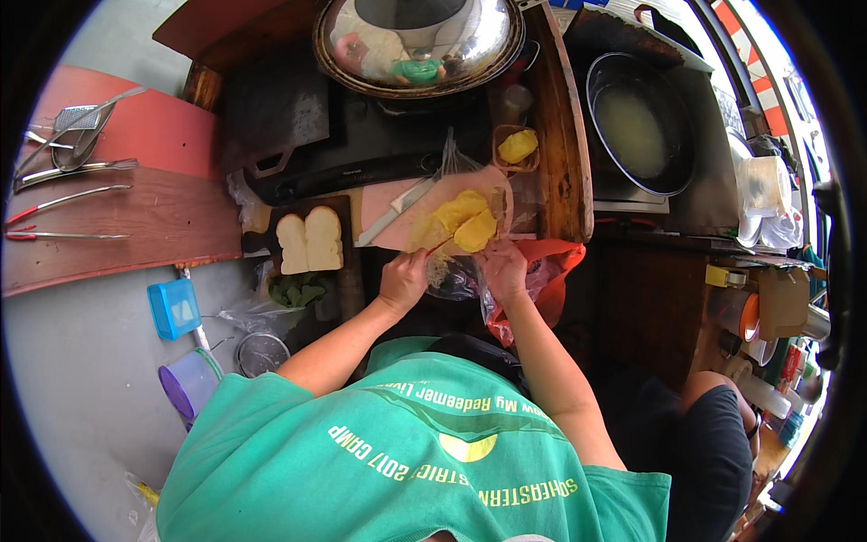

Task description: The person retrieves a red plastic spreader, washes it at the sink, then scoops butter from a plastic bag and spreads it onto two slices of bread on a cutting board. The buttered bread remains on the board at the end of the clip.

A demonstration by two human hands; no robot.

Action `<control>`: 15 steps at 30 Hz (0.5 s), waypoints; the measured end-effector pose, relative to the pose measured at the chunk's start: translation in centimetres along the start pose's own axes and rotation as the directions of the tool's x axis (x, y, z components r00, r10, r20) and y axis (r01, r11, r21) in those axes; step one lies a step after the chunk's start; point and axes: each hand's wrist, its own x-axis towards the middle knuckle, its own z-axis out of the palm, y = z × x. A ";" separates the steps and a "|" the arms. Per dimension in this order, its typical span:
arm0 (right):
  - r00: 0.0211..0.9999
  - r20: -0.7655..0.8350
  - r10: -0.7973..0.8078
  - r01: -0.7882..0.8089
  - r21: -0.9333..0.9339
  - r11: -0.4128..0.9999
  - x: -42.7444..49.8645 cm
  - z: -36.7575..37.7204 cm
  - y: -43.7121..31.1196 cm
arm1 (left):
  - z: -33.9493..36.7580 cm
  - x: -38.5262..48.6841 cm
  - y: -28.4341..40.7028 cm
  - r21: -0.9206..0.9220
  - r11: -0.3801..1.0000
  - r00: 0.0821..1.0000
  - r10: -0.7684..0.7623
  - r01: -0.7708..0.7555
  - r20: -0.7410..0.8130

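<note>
Two yellow pieces of food [467, 220] lie on or in clear plastic [425, 232] over the front of a pink cutting board [393, 196]. My left hand [404, 279] pinches the near left edge of this plastic, where a thin red strip shows. My right hand [504, 271] has its fingers closed at the near right edge, just below the yellow pieces. A kitchen knife [399, 210] rests on the board's left side. Below my hands hang a red plastic bag [561, 281] and more clear plastic. Two bread slices [310, 240] lie on a dark wooden board [272, 230].
Behind the board stands a black stove [339, 175] under a shiny domed lid [420, 51]. A small tub [516, 166] holds more yellow food. A pan with oil [633, 129] stands right, beyond a wooden partition [565, 135]. Tongs [74, 236] lie left. A person's leg [711, 447] is close on the right.
</note>
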 end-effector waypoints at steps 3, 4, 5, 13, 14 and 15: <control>0.999 0.037 -0.007 0.005 0.045 0.999 -0.5 0.8 -0.3 | -0.2 0.1 0.4 -0.077 0.997 0.999 -0.026 0.024 -0.022; 0.999 0.029 -0.016 0.015 0.047 0.999 -0.9 1.3 -0.3 | -0.2 0.0 0.5 -0.109 0.993 0.999 -0.046 0.043 -0.022; 0.999 0.022 -0.026 0.024 0.048 0.999 -1.2 1.8 -0.4 | -0.3 0.0 0.6 -0.140 0.988 0.998 -0.066 0.062 -0.022; 0.998 0.055 -0.039 0.040 -0.010 0.999 -2.3 4.4 -1.4 | -0.6 0.3 0.9 -0.279 0.951 0.990 -0.142 0.135 -0.006; 0.997 0.067 -0.034 0.036 -0.033 0.999 -2.3 4.5 -1.6 | -0.6 0.5 0.9 -0.297 0.943 0.987 -0.157 0.154 0.011; 0.998 0.053 -0.030 0.033 -0.057 0.998 -2.3 4.6 -1.7 | -0.7 0.7 0.9 -0.319 0.933 0.986 -0.166 0.163 0.020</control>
